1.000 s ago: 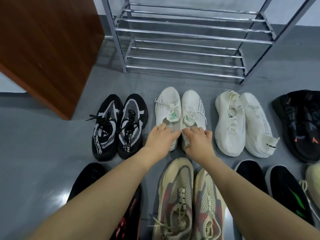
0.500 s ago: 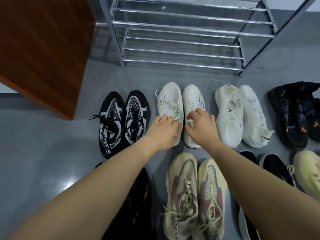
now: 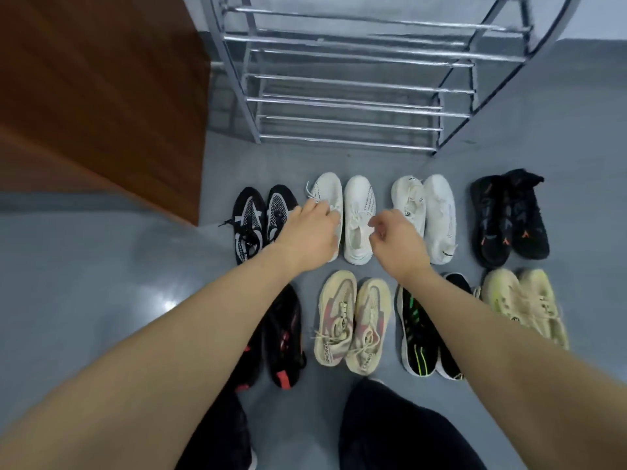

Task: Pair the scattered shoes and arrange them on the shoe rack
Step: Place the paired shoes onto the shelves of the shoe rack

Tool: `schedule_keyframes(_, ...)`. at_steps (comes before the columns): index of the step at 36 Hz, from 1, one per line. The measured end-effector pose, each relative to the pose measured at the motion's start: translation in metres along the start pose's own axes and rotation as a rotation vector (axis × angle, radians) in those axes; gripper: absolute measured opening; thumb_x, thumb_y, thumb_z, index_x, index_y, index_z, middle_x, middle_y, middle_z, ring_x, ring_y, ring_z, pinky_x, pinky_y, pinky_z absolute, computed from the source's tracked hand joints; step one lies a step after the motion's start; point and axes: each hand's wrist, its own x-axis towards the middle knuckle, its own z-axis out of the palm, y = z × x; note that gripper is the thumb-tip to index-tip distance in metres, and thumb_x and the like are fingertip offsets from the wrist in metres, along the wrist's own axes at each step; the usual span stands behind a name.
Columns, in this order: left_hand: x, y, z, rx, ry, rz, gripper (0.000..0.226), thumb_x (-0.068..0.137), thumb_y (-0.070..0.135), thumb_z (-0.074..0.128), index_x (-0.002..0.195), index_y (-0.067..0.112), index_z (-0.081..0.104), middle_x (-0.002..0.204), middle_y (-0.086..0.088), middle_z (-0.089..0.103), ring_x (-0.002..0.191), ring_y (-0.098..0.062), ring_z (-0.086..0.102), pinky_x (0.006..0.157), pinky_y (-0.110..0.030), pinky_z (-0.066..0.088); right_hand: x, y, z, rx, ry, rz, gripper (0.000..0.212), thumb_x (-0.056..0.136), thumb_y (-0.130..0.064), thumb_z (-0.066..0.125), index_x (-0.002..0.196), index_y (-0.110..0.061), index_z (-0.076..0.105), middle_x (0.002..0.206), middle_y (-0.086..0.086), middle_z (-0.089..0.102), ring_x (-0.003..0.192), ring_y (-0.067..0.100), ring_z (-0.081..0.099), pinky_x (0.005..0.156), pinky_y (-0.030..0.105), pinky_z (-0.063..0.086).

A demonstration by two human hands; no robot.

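Head view: left hand [image 3: 310, 234] lies over the left white shoe [image 3: 327, 195], fingers curled at its laces; actual grip hidden. Right hand [image 3: 395, 237] is loosely curled beside the right white shoe [image 3: 359, 218]; can't tell if it pinches a lace. Both shoes sit on the floor [image 3: 101, 266] before the shoe rack [image 3: 349, 86], whose top is cropped.

Home entryway, grey glossy floor [image 3: 101, 300], chrome shoe rack [image 3: 356, 86] against the wall, wooden door [image 3: 95, 96], paired sneakers [image 3: 342, 212] in rows
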Motion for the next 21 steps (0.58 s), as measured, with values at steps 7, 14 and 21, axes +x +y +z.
schedule_keyframes(7,-0.041,0.056,-0.088,-0.098,-0.009,-0.104,0.036,0.096,0.027,0.043,0.127,0.009,0.048,0.128,-0.010,0.047,0.120,-0.030,0.039,0.104,-0.041,0.030,-0.031,-0.035,-0.103,0.019,-0.003,0.018,0.024,0.089,-0.011,0.043,0.105,-0.012,0.060,0.111,0.003,0.056,0.091,0.023,0.055,0.079,0.038,0.046)
schedule_keyframes(14,-0.070,0.102,-0.150,-0.174,0.060,-0.168,0.036,0.096,0.028,0.042,0.128,0.012,0.048,0.129,-0.008,0.047,0.120,-0.028,0.040,0.104,-0.039,0.028,-0.060,-0.060,-0.180,-0.004,-0.054,-0.011,0.023,0.090,-0.011,0.042,0.106,-0.010,0.058,0.106,0.006,0.059,0.091,0.027,0.057,0.078,0.038,0.047)
schedule_keyframes(21,-0.094,0.123,-0.171,-0.243,0.151,-0.193,0.032,0.097,0.027,0.042,0.125,0.014,0.050,0.126,-0.005,0.049,0.119,-0.025,0.042,0.101,-0.036,0.025,-0.080,-0.070,-0.214,-0.059,-0.043,-0.068,0.021,0.092,-0.014,0.041,0.103,-0.010,0.059,0.106,0.004,0.058,0.089,0.023,0.056,0.073,0.033,0.042)
